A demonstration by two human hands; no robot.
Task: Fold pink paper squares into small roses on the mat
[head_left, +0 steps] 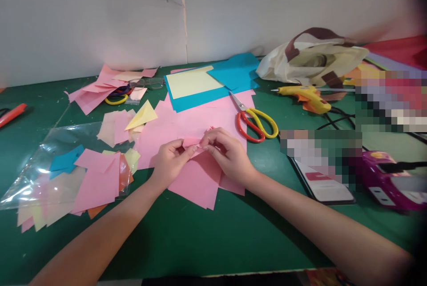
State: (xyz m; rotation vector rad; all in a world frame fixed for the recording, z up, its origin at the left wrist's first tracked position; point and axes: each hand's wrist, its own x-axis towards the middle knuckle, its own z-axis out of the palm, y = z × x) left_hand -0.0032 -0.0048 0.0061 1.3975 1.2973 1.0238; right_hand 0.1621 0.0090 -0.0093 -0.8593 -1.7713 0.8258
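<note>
The left hand (pixel 171 159) pinches one end of a small pink paper (pixel 191 143) between thumb and fingers; the right hand (pixel 230 155) pinches the other end, so both hands are narrow; this paper is between them, over the larger pink sheets (pixel 196 181) on the green table (pixel 200 243); the scissors (pixel 249 111) lie near the right hand; the glue gun (pixel 305 94) lies farther back, at right.
</note>
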